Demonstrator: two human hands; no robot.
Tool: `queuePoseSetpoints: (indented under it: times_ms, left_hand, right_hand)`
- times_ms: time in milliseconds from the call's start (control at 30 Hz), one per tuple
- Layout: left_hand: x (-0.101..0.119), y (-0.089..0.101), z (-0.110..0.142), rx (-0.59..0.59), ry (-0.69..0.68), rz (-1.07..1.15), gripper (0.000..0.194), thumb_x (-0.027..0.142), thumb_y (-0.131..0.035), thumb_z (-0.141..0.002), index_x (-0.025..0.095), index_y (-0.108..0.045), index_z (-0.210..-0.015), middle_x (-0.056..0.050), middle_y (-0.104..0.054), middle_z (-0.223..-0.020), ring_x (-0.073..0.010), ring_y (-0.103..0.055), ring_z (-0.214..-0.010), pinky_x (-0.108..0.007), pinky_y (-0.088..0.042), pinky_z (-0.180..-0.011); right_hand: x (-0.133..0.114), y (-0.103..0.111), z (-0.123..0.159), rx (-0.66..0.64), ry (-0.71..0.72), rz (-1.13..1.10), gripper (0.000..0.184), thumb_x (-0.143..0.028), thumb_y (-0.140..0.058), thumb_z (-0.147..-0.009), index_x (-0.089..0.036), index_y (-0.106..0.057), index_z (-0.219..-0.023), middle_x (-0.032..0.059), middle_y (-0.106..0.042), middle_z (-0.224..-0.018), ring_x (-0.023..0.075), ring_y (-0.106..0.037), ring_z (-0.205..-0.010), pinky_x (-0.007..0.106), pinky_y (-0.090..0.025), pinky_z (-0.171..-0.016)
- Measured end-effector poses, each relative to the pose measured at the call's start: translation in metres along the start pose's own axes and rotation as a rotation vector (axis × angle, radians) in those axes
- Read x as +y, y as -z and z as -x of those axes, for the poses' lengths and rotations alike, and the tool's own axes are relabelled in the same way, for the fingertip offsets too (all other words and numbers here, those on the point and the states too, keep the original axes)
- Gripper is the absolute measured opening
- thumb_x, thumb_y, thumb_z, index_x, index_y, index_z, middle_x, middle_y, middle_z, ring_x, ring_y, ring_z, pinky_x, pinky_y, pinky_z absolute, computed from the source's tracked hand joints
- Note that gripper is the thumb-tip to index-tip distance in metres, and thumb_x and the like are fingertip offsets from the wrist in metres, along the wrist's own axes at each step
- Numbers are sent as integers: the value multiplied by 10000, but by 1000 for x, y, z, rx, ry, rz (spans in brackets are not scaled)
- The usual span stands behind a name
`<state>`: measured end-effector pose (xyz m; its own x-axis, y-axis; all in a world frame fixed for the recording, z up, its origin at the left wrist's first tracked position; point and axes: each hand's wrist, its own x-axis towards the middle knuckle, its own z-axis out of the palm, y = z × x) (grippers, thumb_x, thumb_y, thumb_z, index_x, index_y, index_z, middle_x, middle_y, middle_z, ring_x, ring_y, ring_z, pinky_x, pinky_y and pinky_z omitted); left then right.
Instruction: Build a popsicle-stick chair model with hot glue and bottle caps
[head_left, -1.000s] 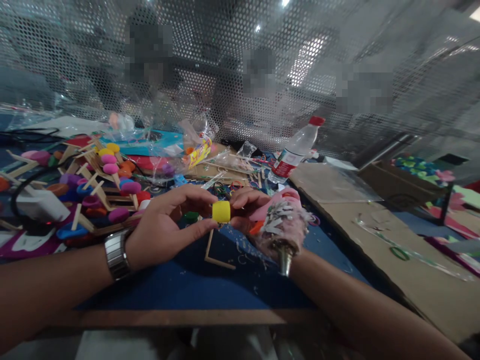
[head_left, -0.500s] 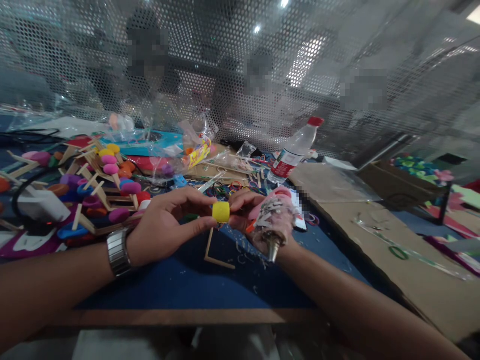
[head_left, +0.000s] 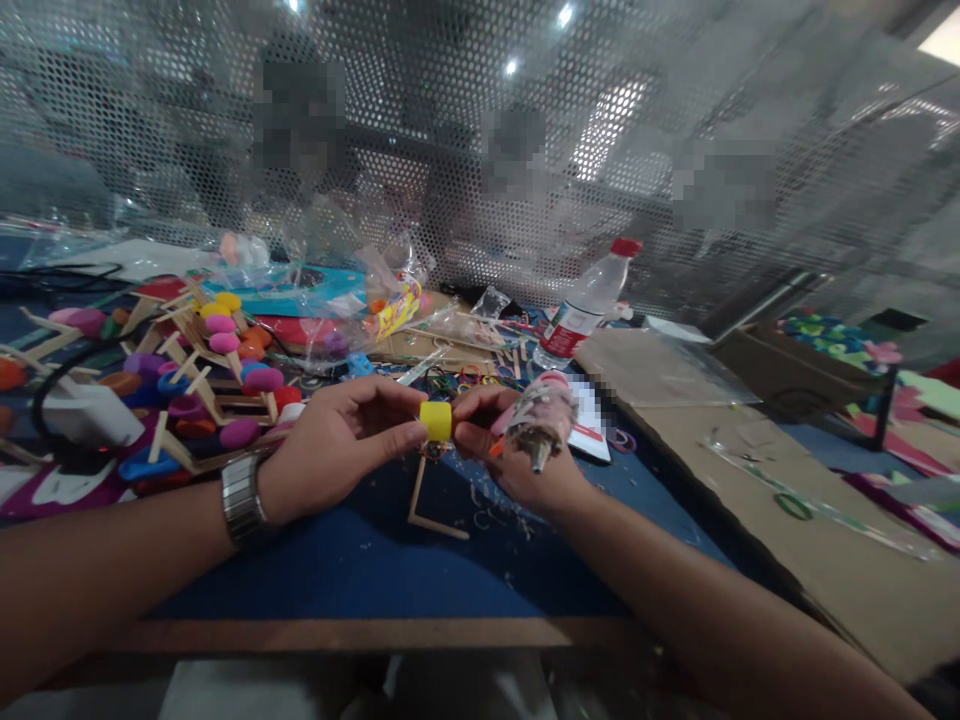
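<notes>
A small yellow cylinder-like piece (head_left: pixel 435 421), maybe foam, is pinched between the thumb and forefinger of my left hand (head_left: pixel 319 445). Fingertips of my right hand (head_left: pixel 525 475) touch its other side. That same hand is also closed around a pink hot glue gun (head_left: pixel 544 415), whose metal nozzle points down toward me and is crusted with dried glue. The gun's handle is mostly hidden by the hand. On the blue table below lie wooden sticks joined in an L shape (head_left: pixel 439 527), with glue threads beside them.
Stick-and-foam pieces (head_left: pixel 240 432) in many colours pile up on the left, near a white plug adapter (head_left: pixel 94 415). A bottle with a red cap (head_left: pixel 585 305) stands behind my right hand. Cardboard (head_left: pixel 795 500) lies to the right; a perforated metal screen (head_left: pixel 450 150) rises behind.
The glue gun has tilted, its nozzle now higher and slightly left. Both hands and the yellow piece have shifted only slightly.
</notes>
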<state>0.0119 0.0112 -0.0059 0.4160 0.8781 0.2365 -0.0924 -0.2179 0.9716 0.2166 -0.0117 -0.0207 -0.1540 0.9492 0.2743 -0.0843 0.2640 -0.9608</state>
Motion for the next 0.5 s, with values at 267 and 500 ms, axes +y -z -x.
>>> queuePoseSetpoints:
  times_ms: [267,500]
  left_hand:
    - [0,1,-2,1,27,55,273,234,-833,-725,143,-704,-948,-42,-760,-910,-160,-723,-848,-255,-597,-789]
    - [1,2,-1,-57,53,83,280,242,-851,-712,150,-686,-918,-44,-768,-890,-160,-735,-832,-253,-601,-773]
  right_hand:
    - [2,-2,-3,45,-88,-66,265,-261,-860,-619,-200,-677,-800,-10,-624,-706,111,-494,-558,261,-415,-505]
    - [5,0,-3,15,-69,-82,231,-258,-852,-626,-208,-685,-778,-1,-644,-728,131,-548,-611,259,-433,-514]
